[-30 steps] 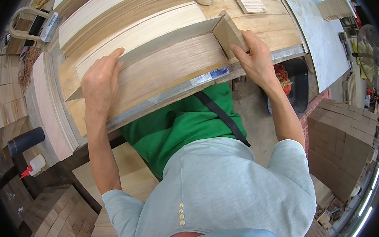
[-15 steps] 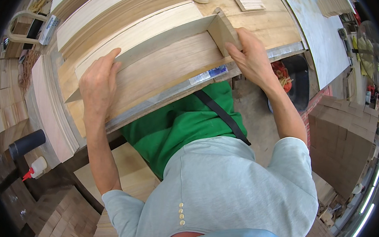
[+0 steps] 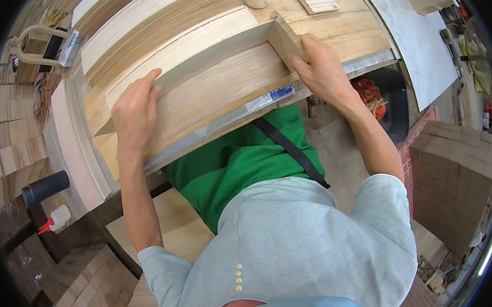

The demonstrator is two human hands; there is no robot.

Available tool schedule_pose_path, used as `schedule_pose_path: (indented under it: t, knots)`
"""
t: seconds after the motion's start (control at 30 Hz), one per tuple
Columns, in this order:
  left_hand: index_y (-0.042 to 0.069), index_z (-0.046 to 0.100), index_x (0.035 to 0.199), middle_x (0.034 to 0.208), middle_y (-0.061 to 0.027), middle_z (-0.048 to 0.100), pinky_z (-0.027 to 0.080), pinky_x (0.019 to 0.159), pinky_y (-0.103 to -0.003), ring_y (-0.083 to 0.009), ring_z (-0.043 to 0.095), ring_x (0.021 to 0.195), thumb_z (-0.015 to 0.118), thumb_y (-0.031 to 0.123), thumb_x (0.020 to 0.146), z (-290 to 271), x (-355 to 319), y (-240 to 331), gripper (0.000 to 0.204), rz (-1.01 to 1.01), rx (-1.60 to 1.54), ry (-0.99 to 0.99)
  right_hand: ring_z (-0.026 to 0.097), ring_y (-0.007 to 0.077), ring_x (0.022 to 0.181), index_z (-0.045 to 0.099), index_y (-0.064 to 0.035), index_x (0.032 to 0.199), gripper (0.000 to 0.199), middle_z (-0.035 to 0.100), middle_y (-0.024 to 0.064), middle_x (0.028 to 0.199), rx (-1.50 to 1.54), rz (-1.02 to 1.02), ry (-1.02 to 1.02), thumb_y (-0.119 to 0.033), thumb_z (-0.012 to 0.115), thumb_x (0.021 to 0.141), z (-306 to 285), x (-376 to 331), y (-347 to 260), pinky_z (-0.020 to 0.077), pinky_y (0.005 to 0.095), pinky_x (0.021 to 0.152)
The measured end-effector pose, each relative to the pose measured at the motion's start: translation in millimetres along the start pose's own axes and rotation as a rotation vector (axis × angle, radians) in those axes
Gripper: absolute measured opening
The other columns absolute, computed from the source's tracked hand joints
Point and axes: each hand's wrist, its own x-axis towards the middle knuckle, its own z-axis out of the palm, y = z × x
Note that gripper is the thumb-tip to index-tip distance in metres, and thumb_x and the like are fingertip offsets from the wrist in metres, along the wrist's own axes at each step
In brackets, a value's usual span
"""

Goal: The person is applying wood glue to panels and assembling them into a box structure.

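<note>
Barely shifted, our left hand (image 3: 134,110) lies flat on the grainy veneer stack (image 3: 216,95) — our right hand (image 3: 318,71) still grips its upright end board (image 3: 284,37).

You wear a pale grey short-sleeved shirt (image 3: 308,236) with small buttons. Below it, a green apron (image 3: 239,164) with a black strap (image 3: 291,150) crossing it

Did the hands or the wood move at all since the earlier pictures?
Hardly. The right hand keeps its grip on the small upright end board, which looks to have shifted only slightly. The left hand stays pressed flat on the left end of the long wooden panel. The workbench and the glue bottle lie as before.
</note>
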Motion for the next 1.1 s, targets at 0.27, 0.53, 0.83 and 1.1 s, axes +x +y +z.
schedule_pose_path:
  t: [0.27, 0.53, 0.83, 1.1]
  knots:
    - [0.008, 0.066, 0.11, 0.091, -0.0124, 0.069, 0.051, 0.072, -0.037, -0.028, 0.066, 0.082, 0.066, 0.006, 0.084, 1, 2, 2, 0.027, 0.001, 0.005, -0.016, 0.06, 0.0438, 0.082, 0.056, 0.0068, 0.089, 0.025, 0.06, 0.0261, 0.086, 0.077, 0.164, 0.113, -0.018, 0.055, 0.083, -4, -3, 19, 0.0474, 0.0477, 0.075]
    - [0.008, 0.066, 0.111, 0.091, -0.0119, 0.069, 0.051, 0.07, -0.037, -0.0273, 0.066, 0.081, 0.067, 0.006, 0.084, 4, 3, 0, 0.028, 0.042, 0.016, -0.004, 0.058, 0.0367, 0.076, 0.055, 0.0062, 0.091, 0.027, 0.058, 0.0219, 0.08, -0.009, 0.044, 0.031, -0.02, 0.056, 0.086, 2, -2, 20, 0.0457, 0.0431, 0.069]
    - [0.009, 0.066, 0.112, 0.091, -0.0116, 0.068, 0.051, 0.069, -0.037, -0.0272, 0.066, 0.081, 0.067, 0.006, 0.083, 5, 5, -2, 0.029, 0.037, 0.016, -0.003, 0.057, 0.0379, 0.08, 0.054, 0.0064, 0.091, 0.028, 0.056, 0.0226, 0.084, -0.014, 0.042, -0.003, -0.021, 0.056, 0.086, 3, -1, 19, 0.045, 0.0442, 0.072]
    - [0.01, 0.066, 0.118, 0.098, -0.0151, 0.068, 0.051, 0.073, -0.036, -0.0284, 0.066, 0.084, 0.064, 0.006, 0.087, 3, 2, -2, 0.031, -0.035, 0.02, -0.087, 0.057, 0.0433, 0.079, 0.051, 0.0074, 0.079, 0.024, 0.056, 0.0254, 0.083, -0.026, 0.029, 0.02, -0.016, 0.053, 0.085, 1, 5, 4, 0.0457, 0.0498, 0.073]
